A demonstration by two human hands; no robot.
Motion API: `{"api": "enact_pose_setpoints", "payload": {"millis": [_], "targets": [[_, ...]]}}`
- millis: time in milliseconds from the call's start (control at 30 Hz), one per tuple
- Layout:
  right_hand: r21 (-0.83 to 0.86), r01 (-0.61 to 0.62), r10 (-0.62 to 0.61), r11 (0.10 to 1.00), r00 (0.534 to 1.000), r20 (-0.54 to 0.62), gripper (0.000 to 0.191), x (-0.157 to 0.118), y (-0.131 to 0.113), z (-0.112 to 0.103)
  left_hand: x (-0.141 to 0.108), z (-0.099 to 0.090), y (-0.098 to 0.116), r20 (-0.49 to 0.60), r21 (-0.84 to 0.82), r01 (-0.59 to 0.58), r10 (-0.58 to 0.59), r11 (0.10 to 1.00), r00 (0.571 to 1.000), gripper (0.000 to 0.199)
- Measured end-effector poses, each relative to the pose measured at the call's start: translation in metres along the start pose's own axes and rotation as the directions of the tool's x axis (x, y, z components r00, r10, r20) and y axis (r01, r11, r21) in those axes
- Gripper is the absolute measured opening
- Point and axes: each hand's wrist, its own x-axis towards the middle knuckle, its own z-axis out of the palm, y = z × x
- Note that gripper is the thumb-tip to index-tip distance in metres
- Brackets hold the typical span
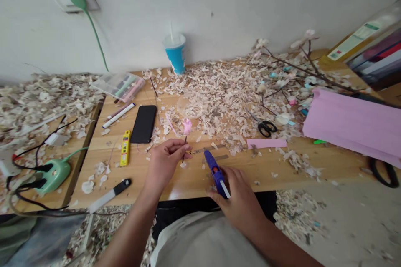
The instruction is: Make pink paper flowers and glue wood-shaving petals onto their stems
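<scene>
Near desk (pixel 191 184) front edge: left hand (pixel 165 159), fingers pinching twig (pixel 186 138) below bud (pixel 187 126), probably to spare it; right hand (pixel 239 192), fingers wrapped round glue gun (pixel 214 167).

Small pink paper flower (pixel 187 126), thin brown stem (pixel 186 138); violet-blue plastic glue gun (pixel 214 170), slender white rod (pixel 224 189); narrow pink paper strip (pixel 266 143); lilac-pink paper sheet (pixel 354 123); bright-blue tapered cup (pixel 176 59); black rectangular phone (pixel 143 124); slim yellow box (pixel 125 149).

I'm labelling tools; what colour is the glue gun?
The glue gun is bluish purple, clearest in head view.
</scene>
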Motion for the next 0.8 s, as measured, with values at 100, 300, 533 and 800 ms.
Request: {"api": "enact_pose_setpoints", "payload": {"millis": [100, 300, 533, 800], "targets": [[-0.039, 0.039, -0.039, 0.998, 0.999, 0.01, 0.027, 0.016, -0.002, 0.005, -0.002, 0.003, 0.003, 0.03, -0.017, 0.013, -0.012, 1.0, 0.999, 0.045], [0.213, 0.1, -0.061, 0.972, 0.981, -0.182, 0.027, 0.004, -0.008, -0.003, -0.004, 0.005, 0.005, 0.096, -0.068, 0.025, -0.018, 0.997, 0.995, 0.039], [0.38, 0.079, 0.031, 0.922, 0.961, -0.276, 0.024, -0.017, -0.03, -0.031, -0.009, 0.018, 0.005, 0.139, -0.114, 0.043, -0.027, 0.993, 0.99, 0.038], [0.282, 0.278, -0.182, 0.918, 0.929, -0.322, 0.017, 0.007, -0.036, -0.04, -0.021, 0.03, 0.005, 0.226, -0.182, 0.102, -0.06, 0.978, 0.972, 0.044]]}}
